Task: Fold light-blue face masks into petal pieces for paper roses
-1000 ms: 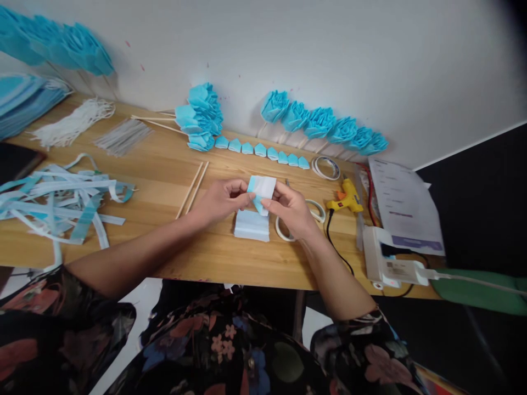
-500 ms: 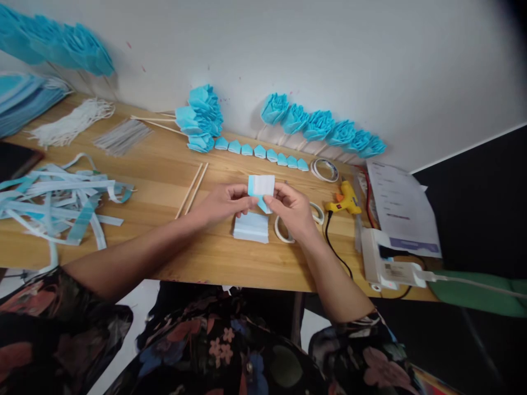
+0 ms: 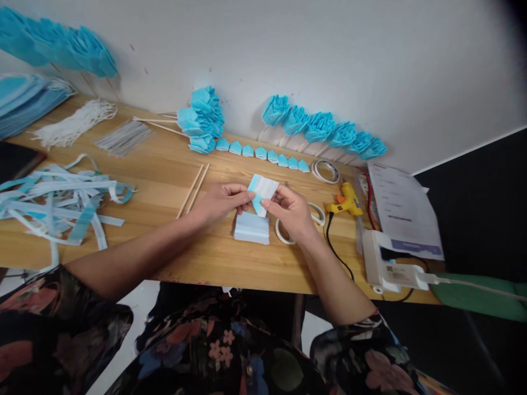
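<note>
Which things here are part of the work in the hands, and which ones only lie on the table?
In use: left hand and right hand, both pinching the blue folded piece; stack of blue pieces below it.
Lying about: tape ring, glue gun, wooden sticks, cut strips, blue flowers.

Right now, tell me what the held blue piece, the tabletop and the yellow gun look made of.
Blue piece: thin matte sheet, likely nonwoven fabric or paper; it folds sharply. Tabletop: pale wood, visible grain, slight sheen. Yellow gun: smooth moulded plastic, probably.
</note>
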Motion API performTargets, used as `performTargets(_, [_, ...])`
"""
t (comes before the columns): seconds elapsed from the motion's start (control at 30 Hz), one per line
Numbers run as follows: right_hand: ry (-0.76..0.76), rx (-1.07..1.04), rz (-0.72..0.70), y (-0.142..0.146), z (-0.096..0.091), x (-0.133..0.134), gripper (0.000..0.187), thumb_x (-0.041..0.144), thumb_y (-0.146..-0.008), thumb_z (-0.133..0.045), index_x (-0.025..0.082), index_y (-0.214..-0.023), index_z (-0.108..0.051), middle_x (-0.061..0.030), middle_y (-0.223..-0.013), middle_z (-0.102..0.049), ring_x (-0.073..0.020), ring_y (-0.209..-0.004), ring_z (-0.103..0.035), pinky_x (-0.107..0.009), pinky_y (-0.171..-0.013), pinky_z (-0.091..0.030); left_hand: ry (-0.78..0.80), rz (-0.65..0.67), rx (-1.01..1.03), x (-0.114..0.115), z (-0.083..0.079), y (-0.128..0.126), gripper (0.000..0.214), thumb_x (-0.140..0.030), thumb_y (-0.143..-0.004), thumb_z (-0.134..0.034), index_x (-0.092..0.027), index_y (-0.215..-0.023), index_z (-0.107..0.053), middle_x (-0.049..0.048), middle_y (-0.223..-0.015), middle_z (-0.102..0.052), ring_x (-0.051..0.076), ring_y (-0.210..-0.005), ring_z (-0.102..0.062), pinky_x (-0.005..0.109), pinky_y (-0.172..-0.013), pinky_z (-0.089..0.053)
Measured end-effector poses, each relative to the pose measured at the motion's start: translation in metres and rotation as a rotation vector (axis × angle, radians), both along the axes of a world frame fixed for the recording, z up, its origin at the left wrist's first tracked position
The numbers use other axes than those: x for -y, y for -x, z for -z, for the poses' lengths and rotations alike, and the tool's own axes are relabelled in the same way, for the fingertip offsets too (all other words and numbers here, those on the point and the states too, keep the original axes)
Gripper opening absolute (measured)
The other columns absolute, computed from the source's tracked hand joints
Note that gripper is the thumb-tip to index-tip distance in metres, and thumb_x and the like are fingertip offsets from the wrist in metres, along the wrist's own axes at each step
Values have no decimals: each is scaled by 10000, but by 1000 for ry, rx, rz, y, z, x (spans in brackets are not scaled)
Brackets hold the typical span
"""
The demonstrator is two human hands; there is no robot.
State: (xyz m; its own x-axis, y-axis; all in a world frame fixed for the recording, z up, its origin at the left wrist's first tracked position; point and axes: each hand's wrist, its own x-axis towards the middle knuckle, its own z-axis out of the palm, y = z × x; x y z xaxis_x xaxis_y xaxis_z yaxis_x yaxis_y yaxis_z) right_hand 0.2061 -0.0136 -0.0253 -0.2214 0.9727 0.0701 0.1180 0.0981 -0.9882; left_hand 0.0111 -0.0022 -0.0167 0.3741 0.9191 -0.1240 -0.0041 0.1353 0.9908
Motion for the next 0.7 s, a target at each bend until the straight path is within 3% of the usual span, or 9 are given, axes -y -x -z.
performTargets(0.2, [6, -4, -24, 0, 0, 1, 321, 516, -780, -753, 239, -933, -700, -2, -764, -661, -177, -771, -624, -336, -732, -555, -3, -2, -30, 0, -2, 1, 236, -339, -810, -658, -154, -666, -635, 4, -637, -637, 100, -594, -531, 245, -630, -446])
performTargets(0.7, [3, -15, -10, 0, 0, 0, 339, 449, -763, -772, 231, -1013, -704, -5, -811, -698, -165, -748, -622, -321, -695, -539, 12, 3, -14, -1, 0, 1, 201, -329, -778, -688, -145, -696, -675, 3, -654, -656, 92, -597, -526, 235, -626, -433])
